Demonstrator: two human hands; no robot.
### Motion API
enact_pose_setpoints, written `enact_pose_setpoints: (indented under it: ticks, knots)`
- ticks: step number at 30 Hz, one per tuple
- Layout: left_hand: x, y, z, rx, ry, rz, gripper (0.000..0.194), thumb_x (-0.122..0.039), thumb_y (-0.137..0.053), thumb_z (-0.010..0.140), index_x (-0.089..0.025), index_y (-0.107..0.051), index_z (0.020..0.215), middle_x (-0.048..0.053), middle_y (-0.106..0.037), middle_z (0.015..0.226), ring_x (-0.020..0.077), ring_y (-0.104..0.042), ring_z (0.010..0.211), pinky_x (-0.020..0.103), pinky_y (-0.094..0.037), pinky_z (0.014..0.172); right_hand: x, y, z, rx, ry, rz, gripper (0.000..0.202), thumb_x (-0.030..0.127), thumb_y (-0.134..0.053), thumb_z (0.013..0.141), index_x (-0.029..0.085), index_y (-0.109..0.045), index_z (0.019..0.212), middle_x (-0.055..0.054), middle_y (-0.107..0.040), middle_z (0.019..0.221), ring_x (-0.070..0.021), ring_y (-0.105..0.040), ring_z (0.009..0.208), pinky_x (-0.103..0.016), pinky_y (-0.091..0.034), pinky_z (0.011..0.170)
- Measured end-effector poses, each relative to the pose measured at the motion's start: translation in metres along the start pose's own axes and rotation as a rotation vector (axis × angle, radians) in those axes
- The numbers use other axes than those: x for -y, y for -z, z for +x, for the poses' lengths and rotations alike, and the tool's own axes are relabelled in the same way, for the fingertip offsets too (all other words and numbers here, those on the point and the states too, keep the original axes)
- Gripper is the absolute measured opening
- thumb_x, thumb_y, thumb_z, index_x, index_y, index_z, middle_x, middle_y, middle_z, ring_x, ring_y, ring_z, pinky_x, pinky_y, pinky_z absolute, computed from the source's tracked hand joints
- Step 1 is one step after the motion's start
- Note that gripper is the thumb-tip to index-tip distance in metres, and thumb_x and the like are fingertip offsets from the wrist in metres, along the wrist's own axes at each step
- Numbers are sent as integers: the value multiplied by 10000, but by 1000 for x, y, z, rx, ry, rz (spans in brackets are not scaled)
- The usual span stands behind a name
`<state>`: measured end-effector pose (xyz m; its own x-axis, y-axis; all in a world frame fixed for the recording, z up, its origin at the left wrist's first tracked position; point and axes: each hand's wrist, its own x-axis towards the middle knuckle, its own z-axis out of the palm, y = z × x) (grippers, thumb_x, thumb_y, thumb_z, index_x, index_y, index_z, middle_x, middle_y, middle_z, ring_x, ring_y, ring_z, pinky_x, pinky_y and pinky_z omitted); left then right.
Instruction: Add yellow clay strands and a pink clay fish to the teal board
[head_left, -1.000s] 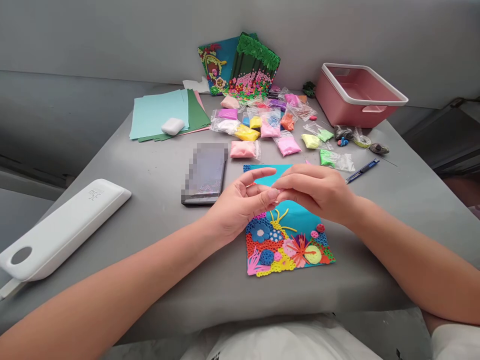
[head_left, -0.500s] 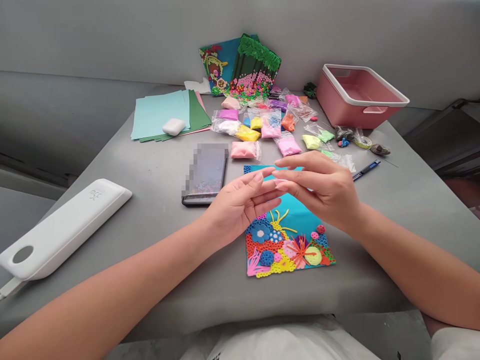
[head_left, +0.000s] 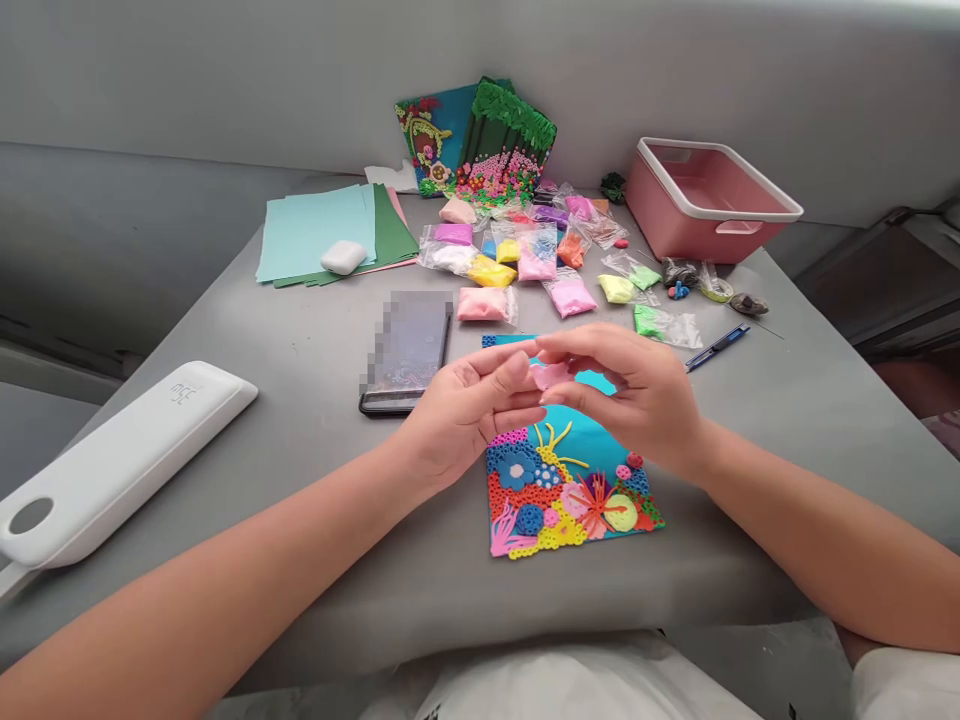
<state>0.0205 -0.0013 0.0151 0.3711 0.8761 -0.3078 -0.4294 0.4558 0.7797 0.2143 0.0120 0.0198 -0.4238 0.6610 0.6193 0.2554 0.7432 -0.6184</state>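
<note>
A small flat piece of pink clay [head_left: 550, 376] lies between my two hands. My right hand [head_left: 626, 390] pinches it from the right, fingers bent round it. My left hand [head_left: 472, 410] is palm up, its thumb and fingers on the clay's left edge. Beneath them is a blue board [head_left: 592, 425], its lower part covered with coloured clay shapes: a blue flower, yellow strands, an orange spiky form and a pale yellow disc. My hands hide part of its upper half.
Behind the board lie several clay bags [head_left: 484, 303]. A phone [head_left: 409, 345] and a white power bank [head_left: 127, 460] are at left, coloured sheets [head_left: 315, 225] at back left. A pink bin [head_left: 705, 205], a blue cutter [head_left: 718, 348] and two decorated boards [head_left: 510, 135] stand or lie farther off.
The pink clay shows more between my hands. My right hand has turned and its fingers have curled round the piece. The whole view has shifted slightly.
</note>
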Motion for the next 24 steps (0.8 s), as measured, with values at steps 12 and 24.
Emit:
enact_pose_setpoints:
  ticks: [12, 24]
  knots:
    - [3, 0, -2, 111, -75, -92, 277, -223, -903, 721, -272, -800, 974, -23, -813, 849, 94, -766, 802, 169, -622, 767, -5, 6, 3, 58, 174, 25, 281, 163, -710, 909, 162, -700, 1189, -82, -737, 1048, -140, -697, 913, -276, -612, 776]
    - [7, 1, -5, 169, -108, 122, 261, -337, -773, 872, -263, -775, 1122, 10, -797, 939, 139, -751, 886, 223, -617, 778, -6, 7, 0, -28, 277, -96, 107, 142, -733, 887, 200, -734, 976, -33, -715, 831, -129, -679, 738, -266, -586, 658]
